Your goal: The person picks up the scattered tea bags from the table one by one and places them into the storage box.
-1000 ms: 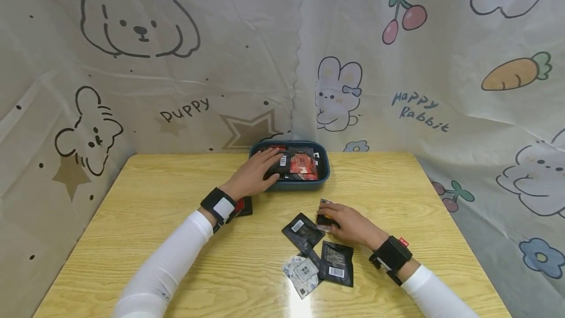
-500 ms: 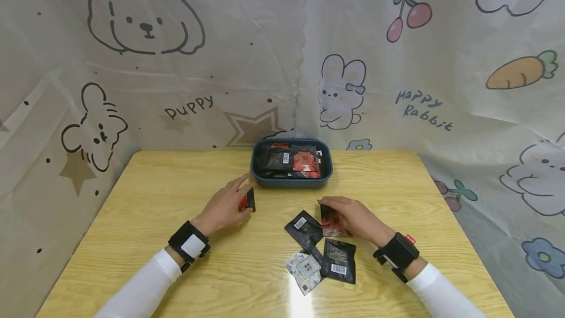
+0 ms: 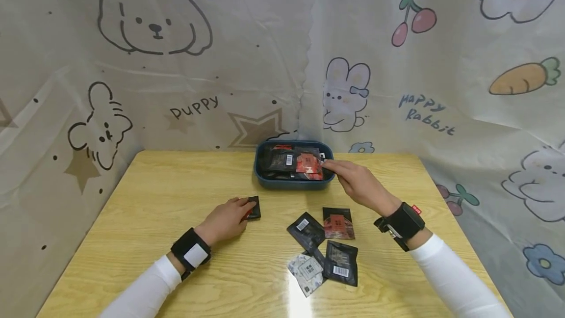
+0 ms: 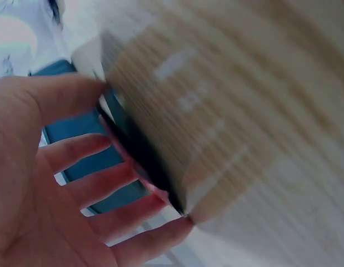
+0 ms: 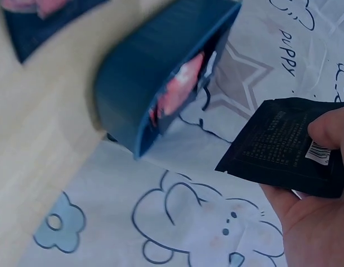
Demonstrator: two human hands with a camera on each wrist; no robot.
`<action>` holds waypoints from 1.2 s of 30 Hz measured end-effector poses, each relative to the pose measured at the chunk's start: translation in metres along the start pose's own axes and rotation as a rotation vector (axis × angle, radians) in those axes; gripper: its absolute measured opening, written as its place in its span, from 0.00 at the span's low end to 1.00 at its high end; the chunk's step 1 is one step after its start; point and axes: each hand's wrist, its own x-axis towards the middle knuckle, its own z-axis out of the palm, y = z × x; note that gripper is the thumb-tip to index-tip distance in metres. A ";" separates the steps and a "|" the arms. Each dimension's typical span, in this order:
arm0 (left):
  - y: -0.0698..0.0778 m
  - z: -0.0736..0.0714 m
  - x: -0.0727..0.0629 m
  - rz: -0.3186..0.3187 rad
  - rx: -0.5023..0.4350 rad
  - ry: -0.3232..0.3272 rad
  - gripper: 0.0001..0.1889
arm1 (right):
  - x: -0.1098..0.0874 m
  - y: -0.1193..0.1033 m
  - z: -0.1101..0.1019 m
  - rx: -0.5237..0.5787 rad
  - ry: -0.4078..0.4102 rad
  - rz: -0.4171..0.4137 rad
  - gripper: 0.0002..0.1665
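My left hand is over a black and red sachet on the table, left of the blue bin. In the left wrist view, its thumb and little finger reach the two ends of the sachet, with the other fingers along its red face. My right hand is at the bin's right rim, fingertips by a red-faced sachet in the bin. In the right wrist view, it pinches a black sachet with printed text and a barcode, thumb across the barcode side.
On the table in front of the bin lie a red-faced sachet, black sachets with barcodes and a white patterned sachet, some overlapping. Several more sachets fill the bin. A printed cloth hangs behind the table.
My left hand has drawn back from the bin to the sachet on the left. My right hand has left the red-faced sachet on the table and moved up to the bin's right side.
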 end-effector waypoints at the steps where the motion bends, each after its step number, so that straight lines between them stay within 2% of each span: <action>1: 0.002 -0.001 -0.001 0.016 0.026 0.007 0.25 | 0.004 0.001 -0.001 0.000 0.005 -0.003 0.26; 5: 0.008 -0.003 -0.008 0.056 0.077 0.044 0.20 | 0.018 0.007 0.002 -0.002 0.003 -0.004 0.26; 8: 0.013 -0.005 -0.016 0.078 0.073 0.064 0.18 | 0.028 0.012 0.011 0.002 -0.006 -0.006 0.26; 14: 0.026 -0.012 -0.030 0.150 -0.008 0.054 0.19 | 0.049 0.028 0.037 0.033 0.030 -0.020 0.26; 19: 0.036 -0.022 -0.036 0.223 -0.057 0.060 0.20 | 0.057 0.045 0.064 0.034 0.027 0.016 0.25; 23: 0.043 -0.032 -0.038 0.246 -0.055 0.074 0.20 | 0.053 0.054 0.082 0.037 -0.092 0.071 0.25; 25: 0.045 -0.036 -0.038 0.236 -0.058 0.074 0.21 | 0.049 0.055 0.087 0.061 -0.178 0.110 0.26; 28: 0.044 -0.041 -0.038 0.219 -0.057 0.088 0.21 | 0.044 0.056 0.090 0.091 -0.251 0.146 0.30; 31: 0.040 -0.050 -0.036 0.213 -0.056 0.121 0.21 | 0.039 0.055 0.087 0.090 -0.251 0.131 0.33; 36: 0.032 -0.074 -0.022 0.240 -0.021 0.227 0.23 | 0.024 0.042 0.076 0.040 -0.162 0.079 0.33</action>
